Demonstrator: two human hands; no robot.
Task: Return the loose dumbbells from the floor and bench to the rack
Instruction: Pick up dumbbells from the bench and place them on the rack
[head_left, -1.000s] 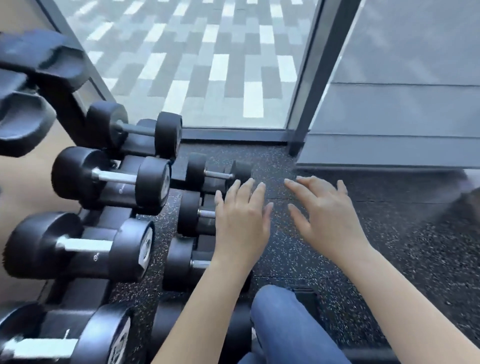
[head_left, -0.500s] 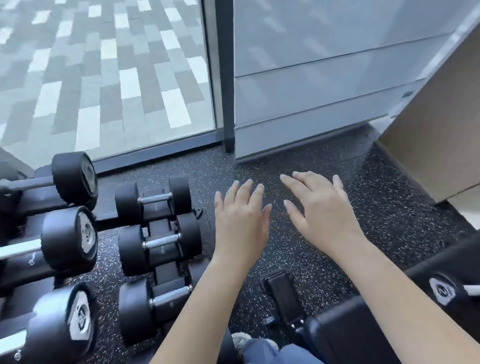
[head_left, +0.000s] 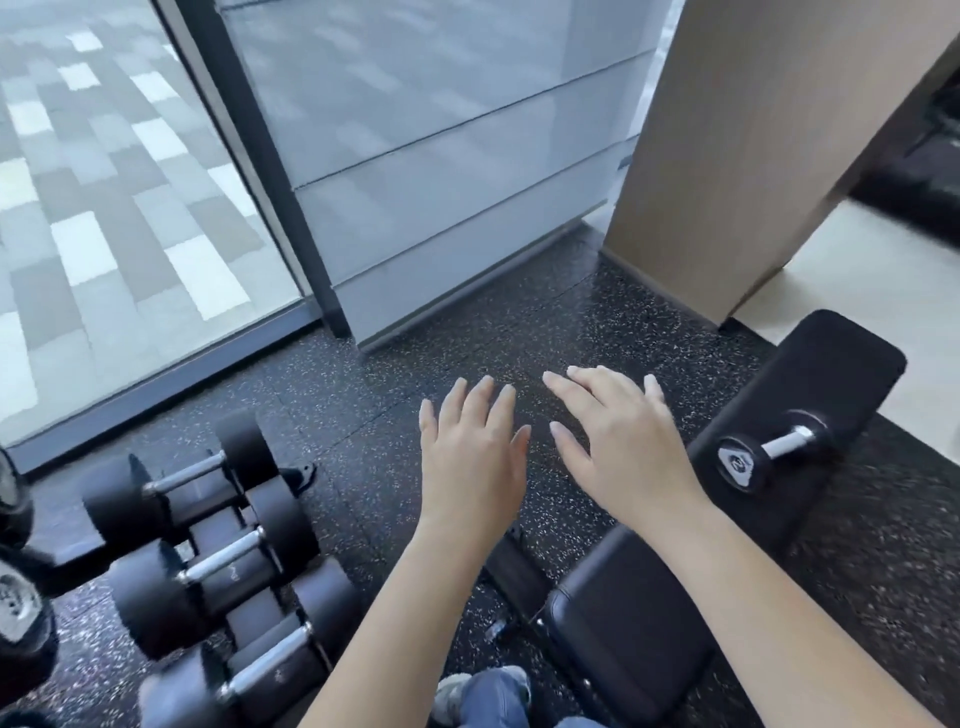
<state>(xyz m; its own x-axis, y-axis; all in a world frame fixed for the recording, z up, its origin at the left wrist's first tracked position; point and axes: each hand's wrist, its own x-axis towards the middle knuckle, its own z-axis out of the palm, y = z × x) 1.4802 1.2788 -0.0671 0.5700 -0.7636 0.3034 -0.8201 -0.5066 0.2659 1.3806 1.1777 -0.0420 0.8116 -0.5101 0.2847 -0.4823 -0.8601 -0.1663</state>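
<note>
Speckled black rubber floor (head_left: 441, 353) ran up to a glass wall (head_left: 130, 208). Both hands hovered above it, palms down, fingers straight and spread, holding nothing, with the left hand (head_left: 470, 457) just beside the right hand (head_left: 618, 447). One small dumbbell (head_left: 774, 449) lay on the black bench (head_left: 810, 384), near the right hand on its right side and untouched. Left of the left hand, other dumbbells (head_left: 208, 564) sat in the rack (head_left: 241, 621), apart from it.
</note>
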